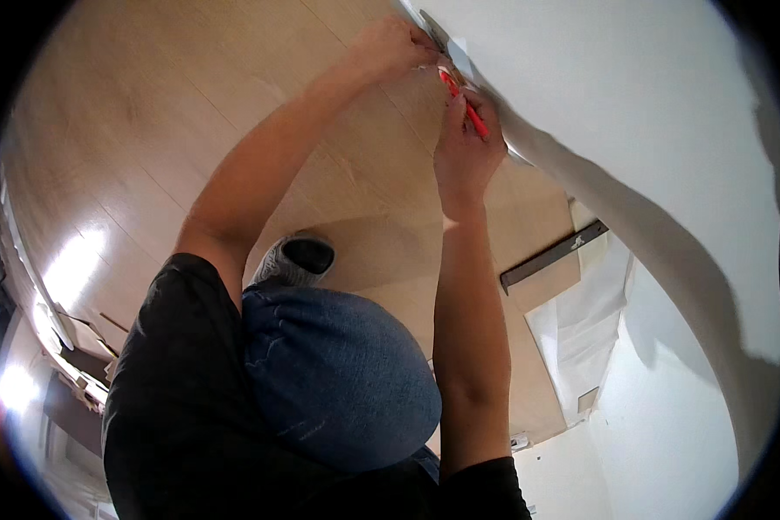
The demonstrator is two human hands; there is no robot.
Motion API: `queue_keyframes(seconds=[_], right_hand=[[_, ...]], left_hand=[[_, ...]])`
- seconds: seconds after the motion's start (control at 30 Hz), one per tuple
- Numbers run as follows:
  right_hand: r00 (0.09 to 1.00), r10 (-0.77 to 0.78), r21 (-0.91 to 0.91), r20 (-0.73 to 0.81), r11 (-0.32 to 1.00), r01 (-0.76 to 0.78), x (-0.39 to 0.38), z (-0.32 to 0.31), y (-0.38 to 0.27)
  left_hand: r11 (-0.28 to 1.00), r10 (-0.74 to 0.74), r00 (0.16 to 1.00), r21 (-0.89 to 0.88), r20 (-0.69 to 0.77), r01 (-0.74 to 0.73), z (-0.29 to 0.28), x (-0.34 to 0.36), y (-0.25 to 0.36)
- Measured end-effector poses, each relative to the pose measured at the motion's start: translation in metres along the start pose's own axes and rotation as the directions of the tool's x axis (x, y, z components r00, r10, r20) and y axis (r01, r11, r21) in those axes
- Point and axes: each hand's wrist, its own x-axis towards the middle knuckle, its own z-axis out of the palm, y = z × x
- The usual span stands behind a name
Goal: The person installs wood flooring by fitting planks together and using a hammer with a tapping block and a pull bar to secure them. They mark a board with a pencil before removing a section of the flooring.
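At the foot of the white wall (pixel 598 95), my right hand (pixel 466 169) is closed round a slim red tool (pixel 477 120), whose pale tip points up toward my left hand (pixel 392 50). The left fingers are bent and pressed together low against the wall's bottom edge, just beyond that tip. What they pinch, if anything, is too small to make out. Right above them, a thin dark grey flat piece (pixel 434 31) lies along the wall edge. Both hands are close to the wood-plank floor (pixel 173 95).
A dark straight bar (pixel 553 257) with a short bent end lies at the right, beside white sheets (pixel 585 316) along the wall. My denim-covered knee (pixel 342 373) and grey shoe (pixel 299 258) are between my arms. Several boards (pixel 82 347) are at the far left.
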Motion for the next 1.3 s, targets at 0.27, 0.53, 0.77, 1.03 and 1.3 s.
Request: queue_keyframes(seconds=[0.27,0.53,0.77,1.03,1.3], right_hand=[[0.99,0.138,-0.026,0.018,0.99,-0.137,-0.006,-0.013,-0.007],[0.991,0.128,-0.055,0.036,0.991,-0.126,-0.002,-0.015,-0.005],[0.988,0.155,-0.064,0.017,0.986,-0.154,-0.012,-0.026,0.003],[0.983,0.174,-0.13,0.058,0.978,-0.165,-0.01,-0.034,-0.006],[0.978,0.206,-0.126,0.042,0.972,-0.2,-0.015,-0.04,-0.006]], left_hand=[[0.997,-0.067,0.997,-0.03,0.045,0.068,0.002,-0.012,0.01],[0.978,-0.179,0.974,-0.08,0.142,0.192,0.008,-0.011,0.018],[0.999,-0.017,1.0,-0.051,0.024,0.018,0.03,-0.018,0.013],[0.995,-0.091,0.991,-0.032,0.103,0.094,0.025,-0.025,0.028],[0.994,-0.082,0.994,-0.066,0.075,0.087,0.039,-0.028,0.029]])
